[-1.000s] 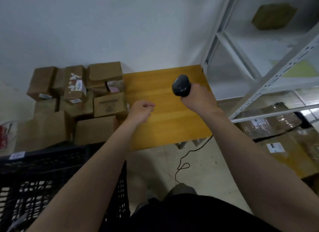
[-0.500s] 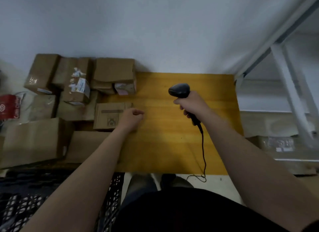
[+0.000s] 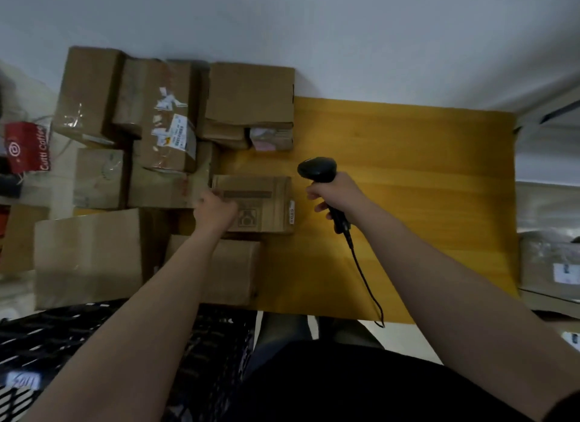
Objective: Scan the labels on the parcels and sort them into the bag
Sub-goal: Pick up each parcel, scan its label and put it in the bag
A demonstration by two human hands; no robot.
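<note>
Several cardboard parcels are stacked on the left part of a yellow wooden table [image 3: 423,157]. A small parcel [image 3: 266,198] with a printed mark on top and a white label on its right side lies at the stack's right edge. My left hand [image 3: 213,212] lies over this parcel's near left corner, fingers curled round its edge. My right hand [image 3: 340,195] grips the handle of a black barcode scanner [image 3: 317,168], just right of that parcel, head pointing away from me. Its cable [image 3: 365,274] trails to the table's near edge.
A black plastic crate [image 3: 47,343] stands at the lower left, against the table's near side. A red coffee bag [image 3: 28,145] lies at the far left. More wrapped parcels [image 3: 549,264] sit on a shelf to the right. A white wall is behind the table.
My left hand has moved left onto the small parcel's corner. My view has swung left and down. The right hand keeps the scanner, now closer to the parcel.
</note>
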